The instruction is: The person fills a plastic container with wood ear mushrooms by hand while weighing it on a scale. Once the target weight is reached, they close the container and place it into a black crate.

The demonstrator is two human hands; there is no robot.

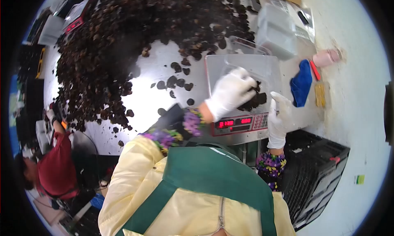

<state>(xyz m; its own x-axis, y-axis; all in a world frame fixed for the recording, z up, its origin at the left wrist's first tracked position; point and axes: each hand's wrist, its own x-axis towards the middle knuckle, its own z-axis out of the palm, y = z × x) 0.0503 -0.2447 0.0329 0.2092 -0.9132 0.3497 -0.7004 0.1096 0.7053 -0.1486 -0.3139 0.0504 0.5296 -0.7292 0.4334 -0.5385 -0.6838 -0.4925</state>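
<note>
While dropping dark pieces [256, 99] into clear tray [242, 67] on scale [240, 124], release gently and watch the red readout. Left hand [230, 92], gloved, fingers curled over tray, pinching dark pieces against its floor. Right hand [280, 117], gloved, loosely open, steadying tray's near edge. Big heap [123, 39] beyond left hand

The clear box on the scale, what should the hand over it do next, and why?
Probably let go of the dark pieces into the clear box. The left hand is closed on some just above it, the right hand steadies the box's edge, and the scale under it shows red numbers.
</note>
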